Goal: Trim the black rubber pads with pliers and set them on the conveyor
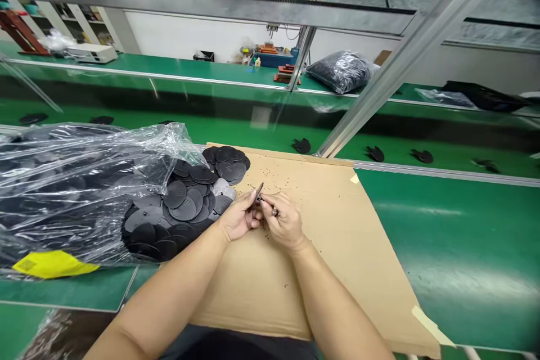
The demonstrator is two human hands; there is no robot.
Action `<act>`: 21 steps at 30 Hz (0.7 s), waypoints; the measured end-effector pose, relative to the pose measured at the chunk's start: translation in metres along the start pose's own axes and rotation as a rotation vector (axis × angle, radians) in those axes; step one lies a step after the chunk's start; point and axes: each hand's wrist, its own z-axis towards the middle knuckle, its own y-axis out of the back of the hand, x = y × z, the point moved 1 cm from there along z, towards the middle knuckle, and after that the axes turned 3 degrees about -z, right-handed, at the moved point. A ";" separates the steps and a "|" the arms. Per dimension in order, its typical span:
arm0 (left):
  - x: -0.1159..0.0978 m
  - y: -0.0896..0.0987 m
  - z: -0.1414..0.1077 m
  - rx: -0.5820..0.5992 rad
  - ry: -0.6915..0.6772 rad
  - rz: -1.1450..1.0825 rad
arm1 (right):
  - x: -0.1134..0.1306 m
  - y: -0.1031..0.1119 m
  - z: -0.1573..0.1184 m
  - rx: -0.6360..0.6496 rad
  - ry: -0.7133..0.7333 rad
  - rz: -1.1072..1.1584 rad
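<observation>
My left hand (238, 216) pinches a thin, dark, blade-like piece (259, 192) above a cardboard sheet (329, 275). My right hand (283, 221) sits right next to it, fingers closed on a small metal object (275, 212) whose exact kind is too small to tell. Dark crumbs (287, 180) lie scattered over the cardboard around both hands. To the left of my left hand is a heap of round black discs (181, 208), with some spilling from a clear plastic bag (84, 180). A few grey discs (221, 188) lie nearest my left hand.
A green workbench (442, 236) lies right of the cardboard, and a yellow label (50, 264) lies on the bag. Black pieces (375, 153) sit on a green belt beyond an aluminium rail (439, 171). A full black bag (341, 71) rests farther back.
</observation>
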 end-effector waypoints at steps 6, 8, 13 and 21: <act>0.003 0.002 0.001 -0.019 -0.021 0.001 | -0.002 -0.002 0.001 0.018 0.018 -0.056; 0.003 0.000 0.001 -0.048 -0.064 -0.006 | -0.002 -0.004 0.001 0.004 -0.022 0.004; 0.000 -0.016 0.003 -0.293 -0.387 0.020 | -0.021 -0.005 -0.003 -0.280 -0.416 0.246; -0.059 -0.038 0.081 -0.613 -0.857 0.727 | -0.061 -0.015 -0.009 -0.511 -0.805 0.293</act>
